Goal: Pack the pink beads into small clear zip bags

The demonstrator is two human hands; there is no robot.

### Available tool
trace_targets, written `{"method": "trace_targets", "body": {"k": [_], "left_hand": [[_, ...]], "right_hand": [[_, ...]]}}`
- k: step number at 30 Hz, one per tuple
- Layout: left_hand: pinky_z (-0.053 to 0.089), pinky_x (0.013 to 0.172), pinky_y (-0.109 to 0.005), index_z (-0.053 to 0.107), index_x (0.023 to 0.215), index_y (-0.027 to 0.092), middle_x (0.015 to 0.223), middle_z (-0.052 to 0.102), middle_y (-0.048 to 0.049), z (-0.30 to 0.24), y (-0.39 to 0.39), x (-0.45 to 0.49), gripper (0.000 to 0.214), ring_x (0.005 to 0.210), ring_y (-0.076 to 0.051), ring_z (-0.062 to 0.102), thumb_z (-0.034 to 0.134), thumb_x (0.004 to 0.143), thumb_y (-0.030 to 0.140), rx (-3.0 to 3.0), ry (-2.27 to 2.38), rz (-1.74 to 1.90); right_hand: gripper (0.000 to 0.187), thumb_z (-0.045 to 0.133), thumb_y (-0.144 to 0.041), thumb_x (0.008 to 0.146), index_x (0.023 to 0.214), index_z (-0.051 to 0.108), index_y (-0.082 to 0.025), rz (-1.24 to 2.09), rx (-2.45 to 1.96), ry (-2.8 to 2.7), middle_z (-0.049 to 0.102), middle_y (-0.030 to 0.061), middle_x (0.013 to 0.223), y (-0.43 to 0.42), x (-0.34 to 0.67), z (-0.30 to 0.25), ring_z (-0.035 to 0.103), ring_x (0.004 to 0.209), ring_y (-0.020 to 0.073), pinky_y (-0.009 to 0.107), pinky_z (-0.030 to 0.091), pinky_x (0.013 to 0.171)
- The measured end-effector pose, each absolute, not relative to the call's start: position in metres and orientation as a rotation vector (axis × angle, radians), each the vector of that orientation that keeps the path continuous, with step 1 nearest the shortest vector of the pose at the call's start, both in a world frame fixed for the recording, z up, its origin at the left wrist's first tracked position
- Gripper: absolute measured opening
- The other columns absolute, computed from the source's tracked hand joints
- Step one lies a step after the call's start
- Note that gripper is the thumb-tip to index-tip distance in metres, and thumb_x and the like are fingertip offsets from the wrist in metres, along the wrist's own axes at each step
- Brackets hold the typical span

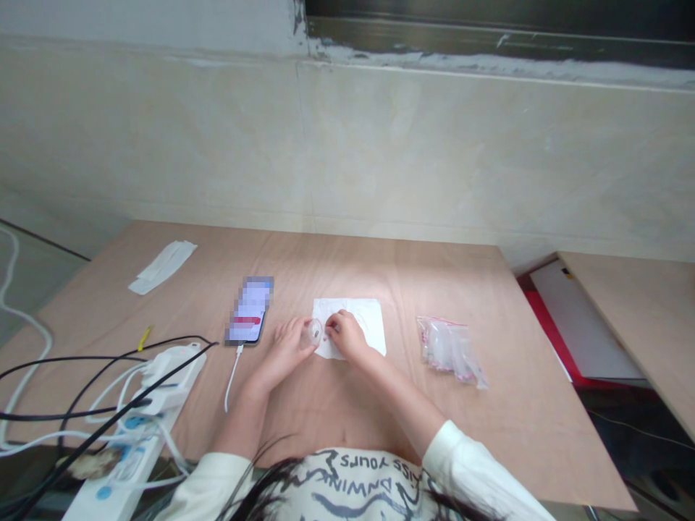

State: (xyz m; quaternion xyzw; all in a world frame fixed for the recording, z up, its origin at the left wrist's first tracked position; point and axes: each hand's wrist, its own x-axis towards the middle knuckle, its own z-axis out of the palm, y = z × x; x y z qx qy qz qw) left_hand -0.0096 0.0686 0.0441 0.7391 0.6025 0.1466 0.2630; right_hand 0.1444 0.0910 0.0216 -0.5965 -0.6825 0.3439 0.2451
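Between the thumb and fingers of my left hand is a small clear round container, tilted, with something tiny and dark visible in it. My right hand is closed in a pinch just to the right of the container; whatever its fingertips hold is too small to make out. Under both hands lies a square white sheet of paper, partly covered by my right hand and wrist. A few tiny reddish specks show near the right fingertips.
Left of my hands lies a phone with a white charging cable. A power strip and tangled cords fill the near left corner. Clear zip bags lie to the right. A folded white strip sits at the far left.
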Motion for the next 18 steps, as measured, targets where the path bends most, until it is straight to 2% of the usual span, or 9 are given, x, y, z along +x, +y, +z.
{"method": "trace_targets", "body": {"k": [6,11,18], "left_hand": [[0.033,0.087,-0.039,0.045,0.102,0.020,0.103,0.054,-0.0068,0.041,0.071,-0.007,0.036,0.101,-0.024,0.048,0.056,0.068,0.027,2.021,1.628,0.370],[0.034,0.086,-0.038,0.045,0.101,0.019,0.102,0.054,-0.0061,0.041,0.069,-0.008,0.037,0.099,-0.023,0.049,0.057,0.067,0.026,2.019,1.612,0.392],[0.033,0.087,-0.038,0.046,0.101,0.018,0.103,0.054,-0.0072,0.049,0.065,-0.004,0.038,0.101,-0.023,0.048,0.057,0.066,0.022,1.975,1.637,0.356]], "right_hand": [[0.005,0.054,-0.018,0.073,0.072,0.059,-0.017,1.001,-1.502,-1.724,0.058,0.0027,0.074,0.085,0.143,0.029,0.051,0.073,0.0141,0.027,0.038,0.071],[0.014,0.054,-0.009,0.069,0.081,0.057,-0.015,0.954,-1.632,-1.740,0.055,0.0055,0.083,0.073,0.147,0.020,0.048,0.083,0.0164,0.028,0.037,0.073],[0.006,0.053,-0.014,0.073,0.071,0.057,-0.018,0.877,-1.613,-1.898,0.053,0.0045,0.079,0.065,0.149,0.016,0.045,0.082,0.0168,0.027,0.036,0.072]]}}
